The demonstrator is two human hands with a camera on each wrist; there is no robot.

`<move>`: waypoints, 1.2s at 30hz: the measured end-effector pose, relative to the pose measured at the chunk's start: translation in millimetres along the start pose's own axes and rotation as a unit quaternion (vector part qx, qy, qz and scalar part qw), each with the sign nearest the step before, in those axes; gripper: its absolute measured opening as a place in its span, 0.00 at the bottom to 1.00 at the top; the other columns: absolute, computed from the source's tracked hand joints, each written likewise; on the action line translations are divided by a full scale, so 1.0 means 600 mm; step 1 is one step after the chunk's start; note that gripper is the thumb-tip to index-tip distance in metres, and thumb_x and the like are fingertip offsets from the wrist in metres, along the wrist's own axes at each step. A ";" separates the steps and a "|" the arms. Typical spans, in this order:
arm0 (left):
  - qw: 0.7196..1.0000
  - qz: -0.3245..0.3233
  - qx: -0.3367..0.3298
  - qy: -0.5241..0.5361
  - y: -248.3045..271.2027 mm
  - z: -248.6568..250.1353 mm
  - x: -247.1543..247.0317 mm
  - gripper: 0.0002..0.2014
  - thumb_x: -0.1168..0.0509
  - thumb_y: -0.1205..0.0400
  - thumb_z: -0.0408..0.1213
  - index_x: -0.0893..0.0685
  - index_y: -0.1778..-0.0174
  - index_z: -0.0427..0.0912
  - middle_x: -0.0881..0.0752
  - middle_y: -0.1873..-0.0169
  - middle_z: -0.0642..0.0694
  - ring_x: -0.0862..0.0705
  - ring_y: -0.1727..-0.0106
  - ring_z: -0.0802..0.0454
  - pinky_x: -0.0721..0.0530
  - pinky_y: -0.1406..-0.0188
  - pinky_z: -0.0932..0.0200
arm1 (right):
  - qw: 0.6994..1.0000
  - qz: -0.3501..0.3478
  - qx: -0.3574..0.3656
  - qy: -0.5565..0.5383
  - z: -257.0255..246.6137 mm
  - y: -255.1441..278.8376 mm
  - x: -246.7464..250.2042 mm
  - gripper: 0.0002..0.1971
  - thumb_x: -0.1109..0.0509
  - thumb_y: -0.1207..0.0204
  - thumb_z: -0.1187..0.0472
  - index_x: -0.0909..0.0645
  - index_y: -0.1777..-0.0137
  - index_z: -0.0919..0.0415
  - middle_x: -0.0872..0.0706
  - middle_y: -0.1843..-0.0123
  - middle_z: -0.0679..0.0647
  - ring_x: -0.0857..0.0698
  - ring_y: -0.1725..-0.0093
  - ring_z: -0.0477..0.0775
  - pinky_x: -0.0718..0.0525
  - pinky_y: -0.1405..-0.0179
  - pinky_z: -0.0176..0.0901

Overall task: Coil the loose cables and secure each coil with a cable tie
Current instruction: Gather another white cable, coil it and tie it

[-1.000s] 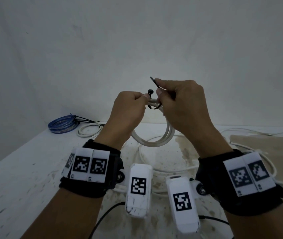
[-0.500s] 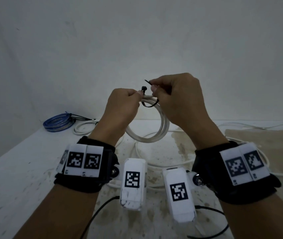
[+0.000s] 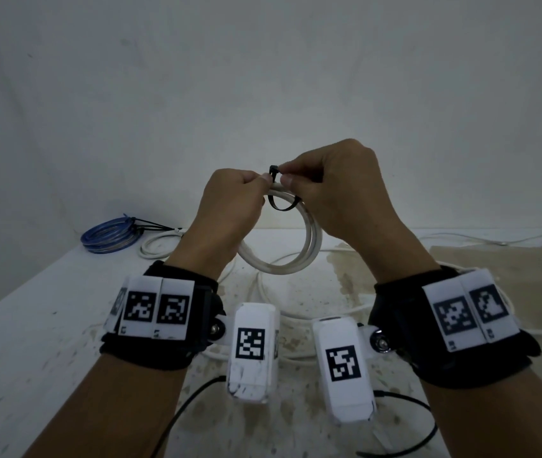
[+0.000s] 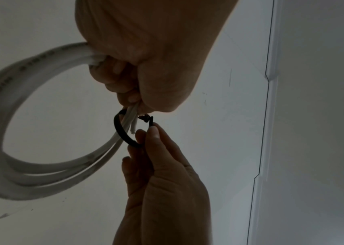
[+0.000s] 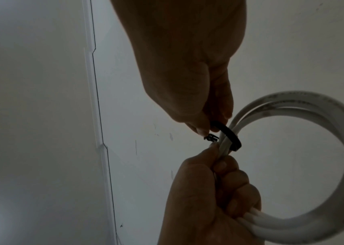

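A person holds a white cable coil [image 3: 279, 256] in the air above a stained white worktop [image 3: 31, 325], the left hand [image 3: 230, 206] clamped around the gathered turns at the top while the right hand [image 3: 332, 190] pinches the end of a black cable tie [image 3: 281, 206] looped loosely around them. The tie's head [image 3: 273, 169] sits between the two sets of fingertips, and the loop hangs slack under the cable. The step in hand appears to be feeding the tail through the head; whether it has caught is too small to tell. The next move would call for pulling the tail until the loop cinches tight, with the left hand keeping the turns together so none slips out. At the far left of the worktop lie a blue coil [image 3: 109, 234] and another white coil [image 3: 160, 247]; loose white cable [image 3: 296, 320] trails below the hands.
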State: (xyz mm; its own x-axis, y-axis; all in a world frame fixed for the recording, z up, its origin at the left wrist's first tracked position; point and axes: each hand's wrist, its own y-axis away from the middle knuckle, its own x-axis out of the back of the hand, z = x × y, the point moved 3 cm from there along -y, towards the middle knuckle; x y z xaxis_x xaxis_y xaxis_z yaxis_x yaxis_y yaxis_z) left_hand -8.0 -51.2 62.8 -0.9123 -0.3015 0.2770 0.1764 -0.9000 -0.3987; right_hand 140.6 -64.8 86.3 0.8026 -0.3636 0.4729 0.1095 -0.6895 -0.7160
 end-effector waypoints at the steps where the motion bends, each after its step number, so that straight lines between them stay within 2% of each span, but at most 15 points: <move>1: 1.000 0.000 0.001 0.000 0.000 0.000 0.001 0.16 0.37 0.15 0.41 0.12 0.56 0.30 0.28 0.75 0.45 0.35 0.82 0.58 0.37 0.76 0.58 | 1.000 -0.007 0.004 0.006 0.000 0.000 -0.001 0.07 0.24 0.24 0.59 0.07 0.49 0.53 0.08 0.60 0.47 0.14 0.65 0.43 0.18 0.62 0.32; 3: 1.000 0.002 0.002 0.000 0.000 -0.001 0.002 0.16 0.37 0.15 0.40 0.12 0.57 0.31 0.28 0.76 0.45 0.35 0.83 0.58 0.37 0.76 0.58 | 1.000 -0.013 0.008 0.015 0.000 0.000 -0.002 0.06 0.24 0.24 0.59 0.07 0.50 0.53 0.08 0.60 0.47 0.14 0.65 0.45 0.18 0.63 0.33; 6: 1.000 0.002 0.002 0.001 0.001 0.001 0.001 0.17 0.37 0.15 0.40 0.13 0.56 0.28 0.28 0.74 0.43 0.36 0.83 0.58 0.37 0.76 0.59 | 1.000 0.015 0.012 0.009 0.001 0.002 -0.001 0.07 0.25 0.24 0.60 0.07 0.50 0.55 0.08 0.61 0.48 0.16 0.68 0.42 0.21 0.65 0.30; 10: 1.000 0.004 0.003 -0.002 0.002 0.003 0.003 0.17 0.37 0.15 0.41 0.13 0.55 0.28 0.27 0.73 0.42 0.35 0.82 0.58 0.36 0.75 0.58 | 0.999 0.053 0.011 -0.007 -0.003 0.004 0.000 0.06 0.25 0.25 0.61 0.07 0.50 0.56 0.07 0.60 0.48 0.13 0.64 0.41 0.19 0.63 0.26; 16: 1.000 0.005 0.000 -0.011 0.001 0.000 0.003 0.19 0.37 0.15 0.41 0.16 0.53 0.23 0.29 0.70 0.41 0.37 0.78 0.53 0.38 0.74 0.58 | 1.000 0.013 0.003 0.013 -0.004 0.005 -0.003 0.06 0.24 0.25 0.60 0.07 0.51 0.54 0.08 0.62 0.47 0.13 0.65 0.44 0.13 0.58 0.41; 20: 1.000 0.006 0.000 -0.013 0.003 0.001 0.004 0.19 0.37 0.15 0.41 0.15 0.54 0.25 0.29 0.70 0.40 0.36 0.77 0.53 0.36 0.74 0.58 | 1.000 0.029 -0.005 0.009 -0.003 0.006 -0.003 0.06 0.24 0.25 0.59 0.07 0.50 0.54 0.08 0.61 0.47 0.14 0.64 0.42 0.15 0.58 0.35; 23: 1.000 0.009 -0.003 -0.022 0.004 0.002 0.002 0.19 0.37 0.15 0.41 0.15 0.55 0.25 0.28 0.70 0.40 0.36 0.77 0.53 0.36 0.73 0.57 | 0.999 0.031 -0.012 0.007 -0.003 0.006 -0.003 0.06 0.24 0.25 0.59 0.07 0.50 0.54 0.08 0.60 0.48 0.13 0.63 0.43 0.14 0.57 0.37; 26: 0.999 0.005 -0.011 -0.037 0.007 0.004 0.000 0.17 0.37 0.15 0.42 0.12 0.57 0.31 0.27 0.70 0.40 0.34 0.74 0.51 0.36 0.73 0.57 | 1.000 0.020 -0.016 0.016 -0.001 0.005 -0.004 0.06 0.24 0.25 0.59 0.07 0.51 0.54 0.08 0.61 0.47 0.13 0.63 0.44 0.14 0.57 0.39; 30: 0.994 -0.003 -0.056 -0.091 0.019 0.012 -0.011 0.14 0.38 0.14 0.41 0.10 0.62 0.48 0.16 0.69 0.35 0.23 0.67 0.50 0.24 0.66 0.54 | 0.998 0.048 -0.019 0.035 0.004 0.001 -0.002 0.02 0.23 0.27 0.59 0.08 0.58 0.54 0.10 0.62 0.47 0.13 0.62 0.45 0.15 0.57 0.40; 32: 0.986 0.000 -0.086 -0.141 0.021 0.017 -0.015 0.13 0.38 0.14 0.41 0.09 0.59 0.48 0.16 0.73 0.45 0.21 0.69 0.53 0.24 0.63 0.55 | 0.997 0.058 -0.023 0.048 0.008 0.000 0.000 0.02 0.23 0.28 0.59 0.10 0.60 0.55 0.11 0.63 0.47 0.14 0.61 0.47 0.16 0.58 0.41; 34: 0.969 0.009 -0.118 -0.217 0.022 0.023 -0.018 0.13 0.39 0.14 0.41 0.09 0.55 0.45 0.19 0.73 0.56 0.20 0.67 0.55 0.25 0.61 0.59 | 0.997 0.045 -0.031 0.058 0.012 -0.001 0.002 0.02 0.23 0.28 0.60 0.11 0.61 0.55 0.13 0.65 0.46 0.15 0.63 0.46 0.20 0.62 0.35; 36: 0.951 0.012 -0.147 -0.272 0.023 0.025 -0.020 0.14 0.39 0.14 0.42 0.09 0.53 0.44 0.15 0.68 0.55 0.16 0.60 0.53 0.23 0.58 0.59 | 0.997 0.030 -0.036 0.066 0.016 -0.002 0.004 0.03 0.22 0.27 0.60 0.11 0.62 0.55 0.15 0.67 0.45 0.17 0.65 0.43 0.24 0.65 0.30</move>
State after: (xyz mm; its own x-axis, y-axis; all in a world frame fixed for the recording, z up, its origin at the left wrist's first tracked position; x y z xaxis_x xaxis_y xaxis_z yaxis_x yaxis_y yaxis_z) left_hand 11.0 -64.6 67.1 -0.5689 -0.5109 0.6445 0.0106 -0.7881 -0.6154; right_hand 148.0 -59.1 83.5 0.7221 -0.4820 0.4963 0.0169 -0.7049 -0.7091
